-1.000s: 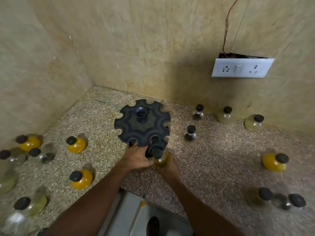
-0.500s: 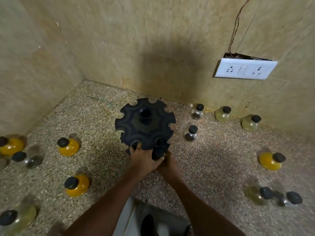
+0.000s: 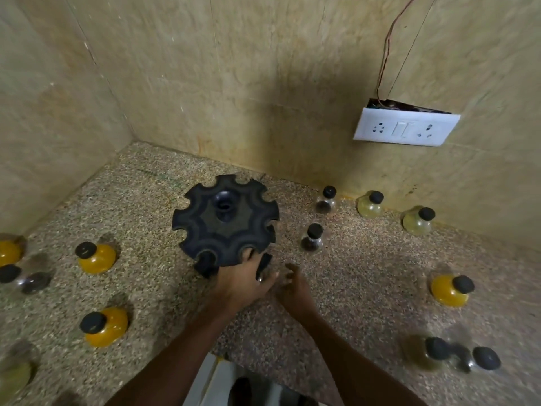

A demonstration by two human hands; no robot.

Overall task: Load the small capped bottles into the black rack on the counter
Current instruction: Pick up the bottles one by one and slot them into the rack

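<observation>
The left hand [image 3: 244, 281] covers the rack's [image 3: 225, 219] near rim and a bottle cap [image 3: 265, 263] there. Bottles at the left edge [image 3: 8, 253] are cut off; the lower-right pair [image 3: 456, 354] is blurred.
</observation>
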